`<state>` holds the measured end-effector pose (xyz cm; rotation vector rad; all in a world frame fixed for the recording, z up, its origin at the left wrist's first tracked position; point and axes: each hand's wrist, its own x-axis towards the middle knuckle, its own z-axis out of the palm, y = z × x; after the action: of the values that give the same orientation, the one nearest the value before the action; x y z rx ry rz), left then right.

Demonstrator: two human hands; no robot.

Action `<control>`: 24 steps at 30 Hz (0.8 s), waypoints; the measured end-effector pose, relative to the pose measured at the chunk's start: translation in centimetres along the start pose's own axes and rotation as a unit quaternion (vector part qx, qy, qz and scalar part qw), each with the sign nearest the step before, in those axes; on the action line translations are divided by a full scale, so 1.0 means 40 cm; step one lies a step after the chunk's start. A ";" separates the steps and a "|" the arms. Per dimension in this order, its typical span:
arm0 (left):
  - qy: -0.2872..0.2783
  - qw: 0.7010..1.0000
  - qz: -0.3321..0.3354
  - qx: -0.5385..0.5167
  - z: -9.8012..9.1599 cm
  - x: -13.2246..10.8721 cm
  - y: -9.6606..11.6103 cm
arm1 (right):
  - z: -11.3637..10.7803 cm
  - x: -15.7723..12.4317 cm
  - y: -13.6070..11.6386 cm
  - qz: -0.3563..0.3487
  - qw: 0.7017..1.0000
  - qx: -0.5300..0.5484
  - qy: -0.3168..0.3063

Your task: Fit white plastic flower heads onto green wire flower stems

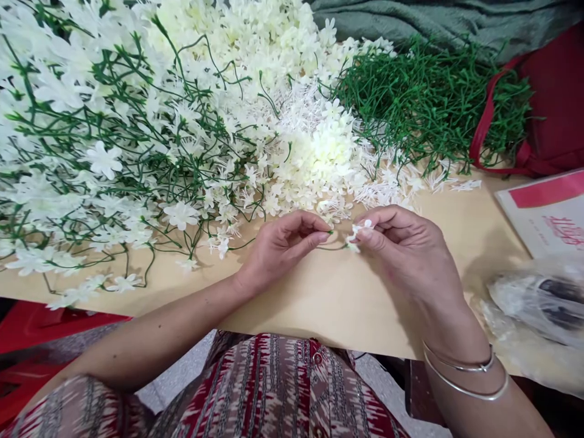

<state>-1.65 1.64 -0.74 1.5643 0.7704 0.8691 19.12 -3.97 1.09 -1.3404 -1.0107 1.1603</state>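
Note:
Over the middle of the table my left hand (287,246) pinches a thin green plastic stem (331,232) between thumb and forefinger. Its tip pokes out just past the fingertips. Facing it, my right hand (401,243) grips a small white artificial flower (358,233) by thumb and fingers. A narrow gap parts the two hands. Behind them lies a heap of loose white petals (326,152). Stemmed white flowers (104,159) pile up thickly on the left, their green stems tangled together.
A mound of green stems (410,91) lies at the back right, against a red bag (554,103). A printed white-and-red box or booklet (547,213) and a clear plastic bag with dark contents (538,304) sit on the right. A red stool (50,328) stands below the table's left edge.

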 end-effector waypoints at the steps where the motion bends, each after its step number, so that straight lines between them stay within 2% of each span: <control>1: 0.000 1.000 -0.011 -0.014 0.000 0.000 -0.001 | 0.000 0.001 0.002 0.010 1.000 0.005 -0.011; 5: 0.007 0.999 -0.036 -0.026 -0.002 -0.001 0.003 | -0.003 0.009 0.013 0.047 0.998 0.018 -0.046; 14: -0.012 1.000 -0.003 0.021 -0.011 0.008 0.012 | 0.011 0.004 0.013 0.064 0.994 0.023 -0.085; 24: -0.032 0.999 -0.017 0.016 -0.013 0.009 0.024 | 0.018 -0.003 0.007 0.064 0.995 0.014 -0.079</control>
<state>-1.89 2.06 0.30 1.5957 0.7660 0.7804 18.37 -3.99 0.84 -1.3230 -1.0286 1.3904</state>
